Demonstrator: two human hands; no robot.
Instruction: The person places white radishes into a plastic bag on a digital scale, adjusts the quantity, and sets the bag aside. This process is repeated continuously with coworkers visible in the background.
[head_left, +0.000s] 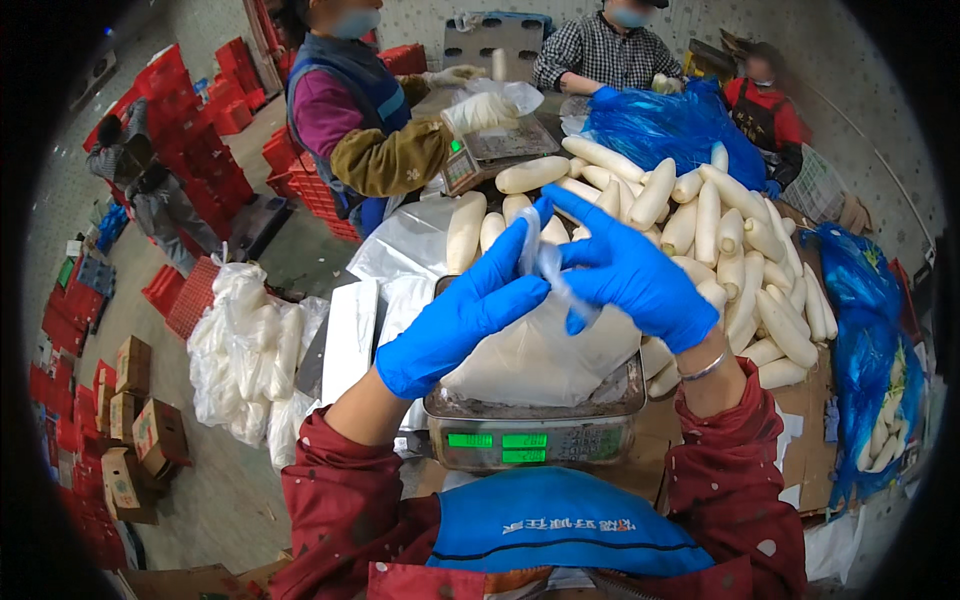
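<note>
My left hand (469, 315) and my right hand (637, 277), both in blue gloves, meet over a digital scale (532, 442) with lit green displays. Between them they grip the twisted neck (551, 262) of a clear plastic bag. The filled bag (532, 360) rests on the scale's metal pan; its contents look pale and are blurred by the plastic. White radishes (720, 232) are heaped behind and to the right of my hands. Flat clear plastic bags (405, 240) lie left of the pan, beside a white box (349, 337).
Bagged radishes (255, 337) are piled at the left. A co-worker (367, 127) handles wrapped goods at a second scale (502, 150); two more people stand across the table. Blue plastic sacks (870, 337) flank the right edge. Red crates (180, 142) and cardboard boxes (157, 435) stand on the floor.
</note>
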